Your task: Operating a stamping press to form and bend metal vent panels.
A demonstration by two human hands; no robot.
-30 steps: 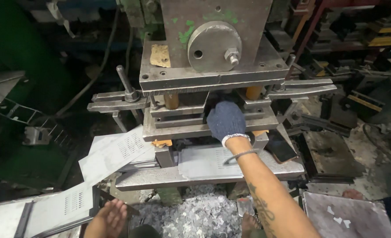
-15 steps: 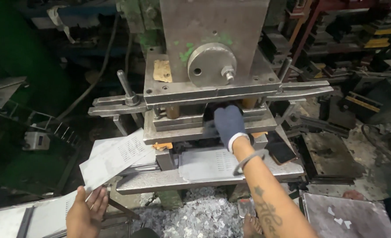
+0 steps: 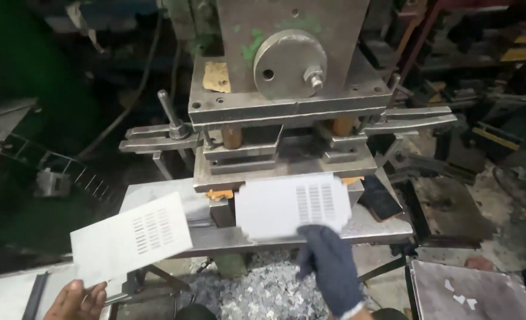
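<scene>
Dim workshop, press (image 3: 286, 112) on steel table (image 3: 381, 228) | right hand (image 3: 328, 266), gloved, grip clamped on near edge of slotted sheet (image 3: 292, 206), long axis left-right, just before die | left hand (image 3: 76, 301) pinches second sheet (image 3: 131, 239), near-left, farther off.

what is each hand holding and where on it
The bare left hand holds a slotted white sheet by its lower left corner. The gloved right hand holds a second slotted sheet by its lower edge, in front of the press.
</scene>
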